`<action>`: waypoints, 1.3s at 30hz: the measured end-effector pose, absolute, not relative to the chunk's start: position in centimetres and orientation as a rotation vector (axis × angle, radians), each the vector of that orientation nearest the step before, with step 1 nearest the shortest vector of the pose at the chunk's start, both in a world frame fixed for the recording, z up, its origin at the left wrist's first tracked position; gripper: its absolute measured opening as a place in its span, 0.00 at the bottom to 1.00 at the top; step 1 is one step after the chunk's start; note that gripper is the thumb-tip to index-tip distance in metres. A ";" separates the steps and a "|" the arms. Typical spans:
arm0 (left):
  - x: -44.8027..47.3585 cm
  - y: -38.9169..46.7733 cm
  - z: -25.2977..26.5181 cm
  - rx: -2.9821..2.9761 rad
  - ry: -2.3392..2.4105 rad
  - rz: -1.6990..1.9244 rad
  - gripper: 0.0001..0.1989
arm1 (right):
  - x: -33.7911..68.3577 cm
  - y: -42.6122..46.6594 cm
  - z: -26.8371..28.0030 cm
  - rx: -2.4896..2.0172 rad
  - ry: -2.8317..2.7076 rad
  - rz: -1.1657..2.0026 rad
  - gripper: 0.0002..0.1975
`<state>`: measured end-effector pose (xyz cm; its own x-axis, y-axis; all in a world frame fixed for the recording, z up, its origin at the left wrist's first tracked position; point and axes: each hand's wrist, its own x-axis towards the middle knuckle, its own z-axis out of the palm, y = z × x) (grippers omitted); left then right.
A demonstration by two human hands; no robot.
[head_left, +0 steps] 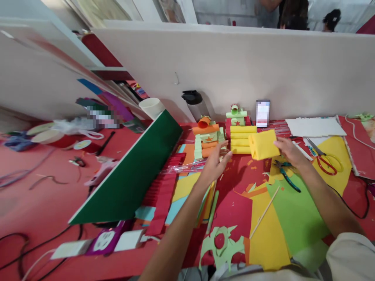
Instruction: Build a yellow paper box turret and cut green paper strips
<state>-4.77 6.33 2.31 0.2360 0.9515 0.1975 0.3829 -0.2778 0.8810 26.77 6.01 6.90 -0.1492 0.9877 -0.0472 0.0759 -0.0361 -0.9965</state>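
My right hand (288, 151) grips the right edge of a folded yellow paper box (267, 144), which is raised above the table. My left hand (213, 166) holds nothing; its fingers are apart, just in front of an orange and light-green paper model (209, 137) with an orange star. Between the hands, partly behind the box, lies a row of yellow paper rolls (241, 139). Behind the rolls stands a red and light-green paper model (236, 121) with a red star and a rolled tube on top.
A green board (131, 175) leans at the left, beside a dark bottle (195, 103). Pliers (287, 175), scissors (322, 158) and a thin wooden stick (265, 210) lie at the right on coloured sheets. A phone (263, 113) leans against the white partition (219, 66). A power strip (102, 241) and cables lie front left.
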 end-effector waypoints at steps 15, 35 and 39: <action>0.4 17.8 5.9 1.872 1.732 0.425 0.41 | 33.1 8.8 6.4 -1.040 -0.887 1.296 0.16; -4.2 8.4 4.6 1.461 1.455 0.524 0.35 | 31.1 7.4 8.1 -1.201 -1.817 1.106 0.23; -4.3 5.3 3.3 1.708 1.517 0.468 0.35 | 28.4 8.5 8.4 -1.175 -2.049 1.143 0.22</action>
<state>-4.32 5.30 3.27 0.2170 0.9504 -0.2228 0.6596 0.0254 0.7512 28.36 8.55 8.41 -0.4945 0.8689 0.0217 0.4380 0.2707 -0.8573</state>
